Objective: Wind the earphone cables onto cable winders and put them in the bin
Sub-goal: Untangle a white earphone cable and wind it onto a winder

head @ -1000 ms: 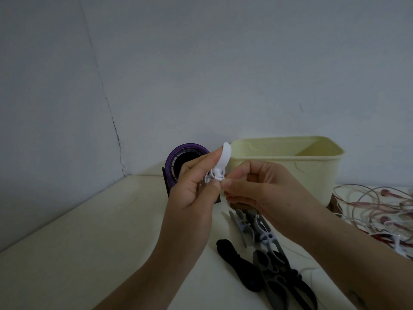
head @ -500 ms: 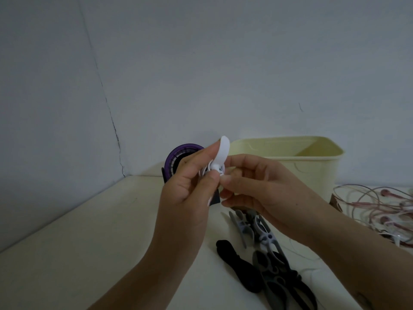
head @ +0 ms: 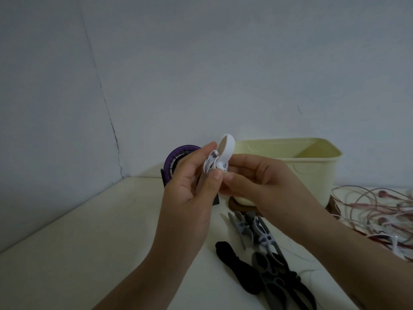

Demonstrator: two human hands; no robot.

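Now your left hand (head: 192, 186) and right hand (head: 263, 182) both pinch the white cable winder (head: 224, 153) with its wound white earphone cable (head: 211, 165)

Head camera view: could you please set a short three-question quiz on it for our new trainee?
1. True or false: the white cable winder lies inside the cream bin.
2. Where do the loose pink earphone cables lie? A) on the table, right of the bin B) draped over the bin's rim C) inside the bin
3. Fill the gap: of the left hand and the right hand, ____ pinch(es) the winder.
Key: 1 false, it is held up in front of the bin; 2 A; 3 both.
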